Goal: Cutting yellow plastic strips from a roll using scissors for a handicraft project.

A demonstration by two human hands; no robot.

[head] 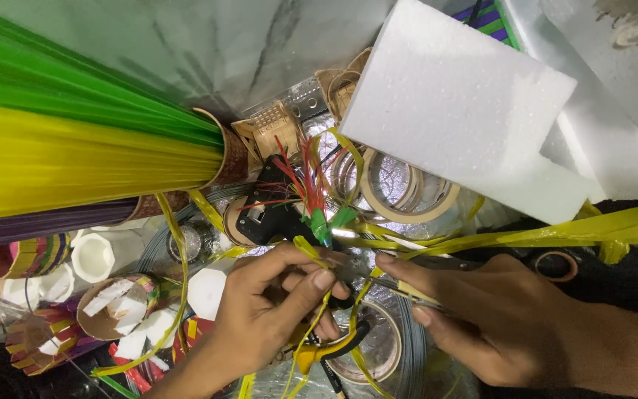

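The yellow strip [311,255] lay just below the green-tipped bundle [319,222], pinched between my left hand's [267,310] thumb and forefinger, its length running rightward toward my right hand [474,318], whose fingers closed around the scissors [555,264].

Glossy yellow plastic strips [526,238]; matt, grainy white foam block [459,103]; shiny metal wire coil [407,347].

A thin yellow plastic strip [311,251] runs taut between both hands' fingers, beside a small green-wrapped feathered bundle [317,214].
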